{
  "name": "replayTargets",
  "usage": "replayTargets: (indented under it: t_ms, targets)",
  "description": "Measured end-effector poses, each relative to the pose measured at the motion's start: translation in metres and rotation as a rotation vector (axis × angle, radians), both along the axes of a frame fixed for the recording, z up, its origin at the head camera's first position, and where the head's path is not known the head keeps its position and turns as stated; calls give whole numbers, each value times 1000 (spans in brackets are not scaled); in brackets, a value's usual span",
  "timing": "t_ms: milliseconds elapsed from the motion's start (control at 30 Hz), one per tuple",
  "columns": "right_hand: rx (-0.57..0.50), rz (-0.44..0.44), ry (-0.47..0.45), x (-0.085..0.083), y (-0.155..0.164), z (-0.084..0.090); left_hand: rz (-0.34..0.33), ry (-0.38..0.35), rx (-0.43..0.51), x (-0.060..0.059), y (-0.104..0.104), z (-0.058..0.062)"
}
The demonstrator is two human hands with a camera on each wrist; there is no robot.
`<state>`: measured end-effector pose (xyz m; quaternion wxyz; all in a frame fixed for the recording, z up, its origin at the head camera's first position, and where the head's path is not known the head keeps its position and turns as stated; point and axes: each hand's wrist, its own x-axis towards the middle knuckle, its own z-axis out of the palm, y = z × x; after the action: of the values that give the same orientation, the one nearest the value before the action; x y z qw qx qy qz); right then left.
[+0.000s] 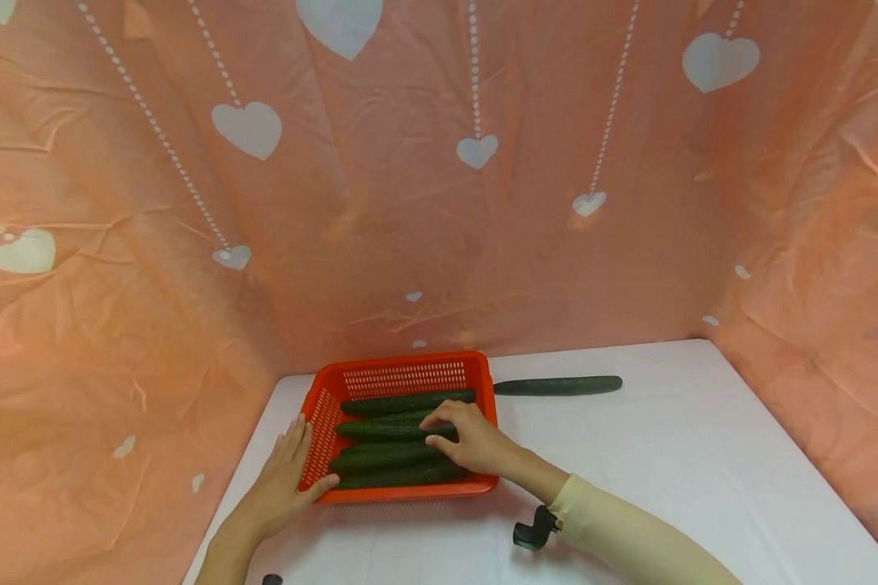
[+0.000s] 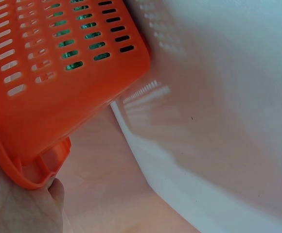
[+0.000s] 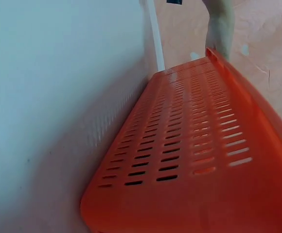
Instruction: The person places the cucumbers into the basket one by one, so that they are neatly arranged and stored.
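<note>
**Cucumbers gathered in an orange basket, one left outside**

On the white bench (image 1: 666,455), in front of a salmon cloth backdrop (image 1: 380,227) printed with white hearts, the scene reads from left to right as follows. The left hand (image 1: 285,479) lies against the left wall of the orange basket (image 1: 402,370), palm on the bench, fingers straight along the slotted side and thumb near the front corner; its grip is open and merely steadies the basket. The left wrist view confirms this contact: the basket's rim rests against the palm, and green shows through the slots.

Inside the basket lie several cucumbers (image 1: 388,459), side by side and roughly parallel to the front wall; about four or five can be counted, though the exact number is uncertain where they overlap. The right hand (image 1: 468,439) reaches in from the right, its fingers curled over one cucumber in the middle (image 1: 380,429), gripping it or just setting it in place.

Further right, just outside the basket's far right corner, a single cucumber (image 1: 556,386) lies on the bench, apart from both hands.

Judged from this arrangement, the filling of the basket appears nearly complete: most cucumbers are in, one is in hand, and one remains outside.
</note>
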<state>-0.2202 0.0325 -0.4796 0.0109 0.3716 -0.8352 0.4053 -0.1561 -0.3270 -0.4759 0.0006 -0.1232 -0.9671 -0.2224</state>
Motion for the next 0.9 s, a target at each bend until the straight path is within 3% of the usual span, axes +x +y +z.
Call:
replayTargets:
  t_ms: [433,767,900]
  targets:
    - [-163,-47,-30,-3,25,1,2,-25,12,-2,1,1]
    - [-321,-234,53,-9,60,-1,-2,-22,0,-3,-1,0]
    - [-323,-289,105,-15,80,-2,-4,-26,7,-3,-1,-1]
